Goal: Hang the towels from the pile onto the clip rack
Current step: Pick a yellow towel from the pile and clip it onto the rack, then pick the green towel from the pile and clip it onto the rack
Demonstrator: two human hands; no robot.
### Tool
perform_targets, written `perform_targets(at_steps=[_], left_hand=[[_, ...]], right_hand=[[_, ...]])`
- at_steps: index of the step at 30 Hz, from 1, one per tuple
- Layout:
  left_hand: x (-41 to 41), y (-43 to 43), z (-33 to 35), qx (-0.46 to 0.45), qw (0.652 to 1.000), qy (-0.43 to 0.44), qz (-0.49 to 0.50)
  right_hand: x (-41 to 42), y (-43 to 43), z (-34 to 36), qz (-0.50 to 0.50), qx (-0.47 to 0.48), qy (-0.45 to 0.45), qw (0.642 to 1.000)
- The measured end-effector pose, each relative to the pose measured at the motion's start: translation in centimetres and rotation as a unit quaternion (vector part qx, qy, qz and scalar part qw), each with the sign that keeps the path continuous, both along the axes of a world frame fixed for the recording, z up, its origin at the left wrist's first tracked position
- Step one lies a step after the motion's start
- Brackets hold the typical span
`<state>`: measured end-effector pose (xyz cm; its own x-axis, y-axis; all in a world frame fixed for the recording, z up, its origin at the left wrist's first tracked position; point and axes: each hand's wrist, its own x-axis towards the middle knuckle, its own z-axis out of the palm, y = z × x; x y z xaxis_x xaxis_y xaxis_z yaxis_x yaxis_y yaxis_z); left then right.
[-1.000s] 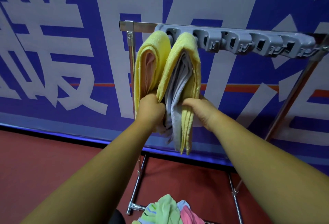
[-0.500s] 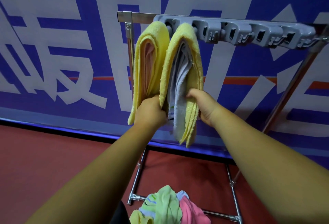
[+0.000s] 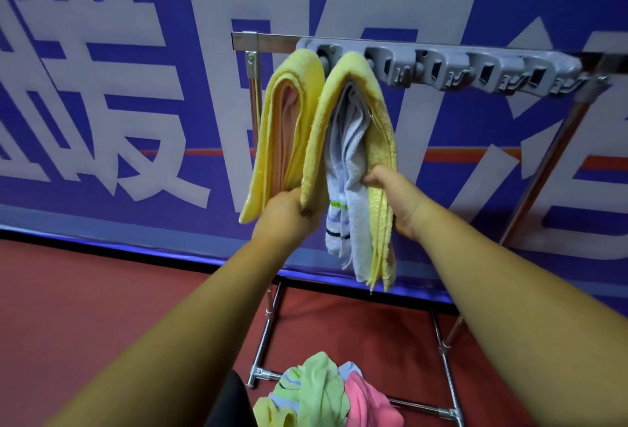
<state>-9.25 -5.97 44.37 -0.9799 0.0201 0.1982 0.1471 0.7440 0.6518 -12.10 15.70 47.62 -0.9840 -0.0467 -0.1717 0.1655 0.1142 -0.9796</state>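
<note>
A grey clip rack (image 3: 441, 68) sits on a metal stand's top bar. Two yellow towels hang folded from its leftmost clips: the left towel (image 3: 289, 127) shows a pink inner side, the right towel (image 3: 353, 107) shows a pale blue striped inner layer. My left hand (image 3: 283, 214) grips the lower left edge of the right towel, between the two towels. My right hand (image 3: 396, 194) pinches that towel's right side around mid height. The pile of towels (image 3: 326, 392), green, pink and blue, lies at the bottom.
Several clips to the right on the rack hold nothing. The stand's chrome legs (image 3: 268, 307) and a slanted brace (image 3: 543, 168) frame the space below. Behind is a blue wall banner with large white characters; the floor is red.
Both hands moved up along the right yellow towel and spread its sides apart, exposing more of the pale blue striped layer. The view tilted slightly downward.
</note>
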Motion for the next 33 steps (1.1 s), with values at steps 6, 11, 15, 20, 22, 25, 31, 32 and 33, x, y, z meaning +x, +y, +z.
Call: perform_targets(at_steps=[6, 11, 15, 20, 22, 25, 31, 32, 33], left_hand=[[-0.1, 0.8, -1.7, -0.021, 0.994, -0.093, -0.047], [-0.7, -0.1, -4.0, -0.02, 0.993, -0.104, -0.055], [-0.8, -0.9, -6.4, -0.043, 0.99, -0.131, -0.041], [0.1, -0.9, -8.9, -0.068, 0.978, -0.191, -0.053], [0.7, -0.5, -10.3, -0.073, 0.973, -0.212, -0.058], [1.4, 0.2, -12.9, -0.039, 0.965, -0.253, -0.063], [2.1, 2.3, -18.5, -0.026, 0.938, -0.335, -0.084], [2.1, 2.6, -19.7, -0.029, 0.934, -0.348, -0.082], [2.2, 2.9, -21.0, -0.032, 0.927, -0.364, -0.082]], right_hand=[[0.2, -2.6, -0.9, 0.011, 0.065, -0.028, 0.997], [0.9, -2.9, -3.2, 0.031, 0.115, -0.046, 0.992], [1.8, -2.2, -5.4, 0.045, 0.157, -0.053, 0.985], [3.1, -1.8, -9.2, 0.03, 0.221, -0.087, 0.971], [3.4, -1.6, -11.0, 0.027, 0.232, -0.112, 0.966], [3.9, -1.3, -13.7, 0.033, 0.216, -0.154, 0.964], [5.3, -0.5, -20.1, 0.047, 0.134, -0.226, 0.964], [5.6, -0.4, -21.4, 0.048, 0.128, -0.239, 0.961], [5.9, -0.3, -22.9, 0.048, 0.123, -0.254, 0.958]])
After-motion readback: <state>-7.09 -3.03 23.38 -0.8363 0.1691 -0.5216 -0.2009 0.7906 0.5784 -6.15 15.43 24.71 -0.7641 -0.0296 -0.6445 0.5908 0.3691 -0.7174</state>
